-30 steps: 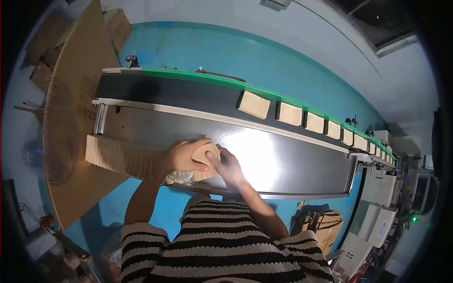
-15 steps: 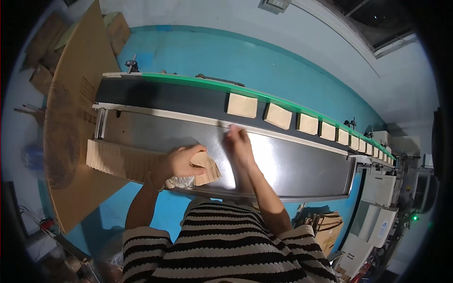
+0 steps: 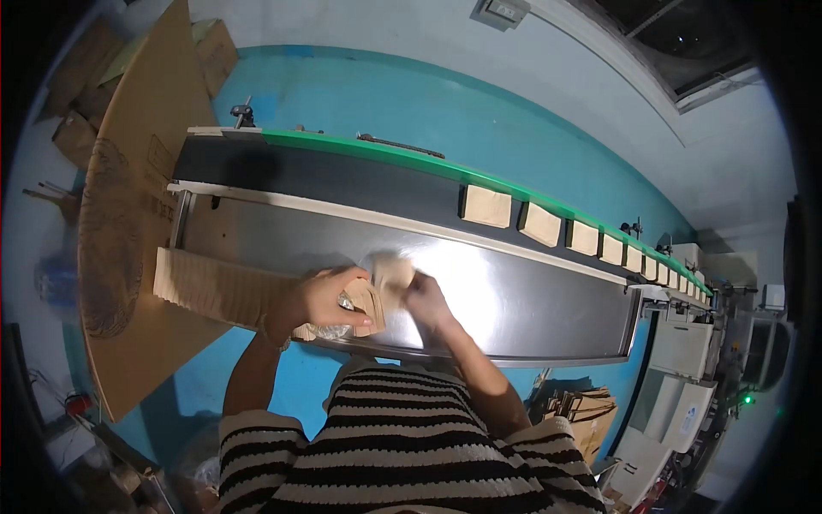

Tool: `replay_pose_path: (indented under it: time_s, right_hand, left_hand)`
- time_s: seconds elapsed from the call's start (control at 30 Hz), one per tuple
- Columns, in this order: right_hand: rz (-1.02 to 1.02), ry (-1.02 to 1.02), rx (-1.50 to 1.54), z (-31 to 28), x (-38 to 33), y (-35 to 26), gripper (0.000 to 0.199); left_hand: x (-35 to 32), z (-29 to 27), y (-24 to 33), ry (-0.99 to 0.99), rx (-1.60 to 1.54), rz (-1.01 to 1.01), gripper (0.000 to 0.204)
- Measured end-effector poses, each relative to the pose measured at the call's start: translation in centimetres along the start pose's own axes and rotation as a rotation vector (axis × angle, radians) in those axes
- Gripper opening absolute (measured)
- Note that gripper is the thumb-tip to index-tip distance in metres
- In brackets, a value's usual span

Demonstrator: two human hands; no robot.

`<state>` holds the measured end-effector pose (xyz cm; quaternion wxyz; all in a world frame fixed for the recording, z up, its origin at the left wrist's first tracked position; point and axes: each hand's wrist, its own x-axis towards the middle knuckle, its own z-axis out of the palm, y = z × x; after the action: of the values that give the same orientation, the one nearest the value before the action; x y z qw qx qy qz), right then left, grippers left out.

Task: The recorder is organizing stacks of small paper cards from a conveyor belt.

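Observation:
My left hand is closed on a small fanned stack of tan folded papers, thumb and fingers around it, above the near edge of the steel tray. Crumpled clear plastic shows beneath that hand. A long row of the same tan papers stands on edge to its left, partly covered by the wrist. My right hand pinches a single tan folded paper, smeared by motion, just right of the stack. Beyond the tray, similar papers lie spaced along a dark conveyor belt.
A green rail runs along the belt's far side. At the left a large cardboard sheet stands upright beside the tray. Flattened cardboard leans below the tray at the right, near white cabinets.
My right hand has come back from the belt's near edge toward the stack and now holds one paper. Papers on the belt have shifted right. The left hand's stack looks thinner.

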<state>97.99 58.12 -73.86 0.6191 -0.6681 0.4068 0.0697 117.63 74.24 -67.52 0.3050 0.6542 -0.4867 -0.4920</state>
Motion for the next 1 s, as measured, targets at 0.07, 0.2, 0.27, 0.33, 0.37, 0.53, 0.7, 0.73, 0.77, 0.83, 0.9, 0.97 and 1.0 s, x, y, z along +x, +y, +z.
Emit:
replay_pose_path:
  time_s: [0.07, 0.2, 0.27, 0.33, 0.37, 0.53, 0.7, 0.73, 0.77, 0.83, 0.9, 0.97, 1.0]
  right_hand:
    - [0.087, 0.121, 0.4, -1.6, 2.9, -3.0, 0.041]
    - [-0.08, 0.071, 0.296, 1.4, 0.7, -3.9, 0.05]
    - [-0.037, -0.068, -0.114, 3.8, -2.2, -6.5, 0.051]
    - [-0.036, -0.111, -0.026, 5.3, -2.5, -6.0, 0.052]
    - [-0.037, -0.102, 0.11, 6.0, -2.1, -4.8, 0.052]
    - [0.121, -0.109, 0.321, 7.6, 0.0, -2.7, 0.05]
    - [0.067, 0.134, 0.388, 5.8, 6.4, -3.3, 0.041]
    - [0.023, 0.159, 0.526, 5.2, 7.6, -3.6, 0.037]
    - [-0.021, 0.186, 0.665, 4.8, 8.2, -3.6, 0.035]
    - [-0.041, -0.102, 0.731, 7.4, 6.0, -3.2, 0.037]
    - [-0.269, -0.247, -0.081, 10.0, 1.6, -4.3, 0.077]
    - [-0.26, -0.181, -0.493, 13.2, 0.0, -7.1, 0.088]
    - [-0.258, -0.112, -0.531, 14.1, 0.8, -6.9, 0.08]
  left_hand:
    - [-0.7, 0.4, 0.0, 0.01, -0.033, -0.013, 0.071]
    - [-0.4, -0.7, 0.2, 0.021, -0.069, -0.022, 0.07]
    - [-1.4, -1.2, -0.6, -0.012, -0.091, -0.065, 0.071]
    - [-2.0, -1.4, -1.5, 0.131, 0.194, 0.104, 0.073]
    - [-2.3, -1.4, -1.9, 0.13, 0.192, 0.106, 0.073]
    - [-3.4, -3.8, -3.0, 0.009, 0.195, -0.077, 0.079]
    - [-4.1, -4.2, -5.2, 0.066, 0.162, -0.035, 0.076]
    - [-4.3, -4.4, -5.2, 0.058, 0.129, -0.02, 0.075]
    - [-4.6, -4.4, -4.8, 0.054, 0.13, -0.017, 0.075]
    - [-4.9, -5.3, -4.9, 0.032, 0.236, -0.05, 0.086]
    - [-4.6, -5.2, -5.8, -0.007, 0.281, -0.095, 0.095]
    - [-5.5, -5.6, -6.4, -0.058, 0.337, -0.135, 0.103]
    - [-5.9, -5.7, -6.9, 0.021, 0.394, -0.086, 0.11]
